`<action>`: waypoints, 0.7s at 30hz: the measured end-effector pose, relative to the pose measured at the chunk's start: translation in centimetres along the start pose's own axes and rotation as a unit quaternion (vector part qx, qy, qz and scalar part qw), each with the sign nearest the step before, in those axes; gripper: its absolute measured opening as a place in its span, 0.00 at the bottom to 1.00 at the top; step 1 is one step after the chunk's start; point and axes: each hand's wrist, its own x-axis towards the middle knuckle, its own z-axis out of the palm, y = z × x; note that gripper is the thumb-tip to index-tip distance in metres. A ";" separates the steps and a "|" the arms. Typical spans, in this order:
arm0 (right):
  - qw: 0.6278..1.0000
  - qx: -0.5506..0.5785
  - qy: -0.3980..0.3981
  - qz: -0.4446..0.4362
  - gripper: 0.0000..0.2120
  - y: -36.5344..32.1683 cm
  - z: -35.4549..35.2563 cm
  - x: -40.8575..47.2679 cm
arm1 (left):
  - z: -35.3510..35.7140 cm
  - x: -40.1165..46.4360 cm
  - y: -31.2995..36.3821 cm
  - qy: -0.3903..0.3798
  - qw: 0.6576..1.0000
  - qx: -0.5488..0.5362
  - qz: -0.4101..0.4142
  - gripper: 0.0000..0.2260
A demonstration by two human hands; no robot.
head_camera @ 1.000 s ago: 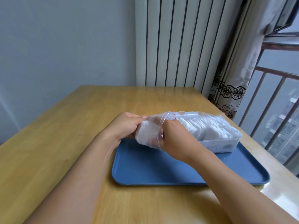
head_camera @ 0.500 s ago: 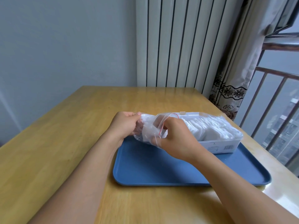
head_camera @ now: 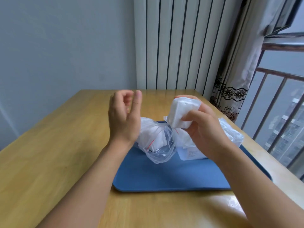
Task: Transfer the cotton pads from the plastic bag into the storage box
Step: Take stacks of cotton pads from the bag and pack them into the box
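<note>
My right hand [head_camera: 205, 134] grips a thick stack of white cotton pads [head_camera: 181, 111], lifted above the near end of the storage box. The clear plastic bag [head_camera: 156, 142] with a red zip line lies slumped on the blue tray [head_camera: 164, 176], its mouth toward me, and white pads still show inside it. The translucent storage box [head_camera: 192, 152] stands on the tray just right of the bag, partly hidden behind my right hand, with a row of pads [head_camera: 230, 132] filling it. My left hand [head_camera: 123, 119] hovers above the bag's left side, fingers loosely curled, holding nothing.
The tray sits on a wooden table [head_camera: 57, 145] close to its right edge. A white ribbed radiator [head_camera: 172, 43] stands behind the table. A patterned curtain [head_camera: 230, 89] and a barred window [head_camera: 279, 112] are at the right.
My right hand has pulled a stack of pads out of the bag and raised it. My left hand has let go of the bag and lifted; the bag has dropped onto the tray.
</note>
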 end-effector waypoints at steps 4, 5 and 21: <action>0.991 0.118 -0.041 0.050 0.24 0.2 1.1 -0.6 | 2.1 -4.4 3.7 -0.196 0.975 -0.101 0.025 0.24; 0.988 0.134 -0.057 0.053 0.24 0.2 1.3 -0.9 | 2.5 -5.3 3.9 -0.225 0.970 -0.080 0.045 0.26; 0.987 0.111 0.050 0.101 0.14 -0.3 2.0 -1.3 | 3.2 -5.9 1.9 -0.270 0.960 0.006 0.067 0.30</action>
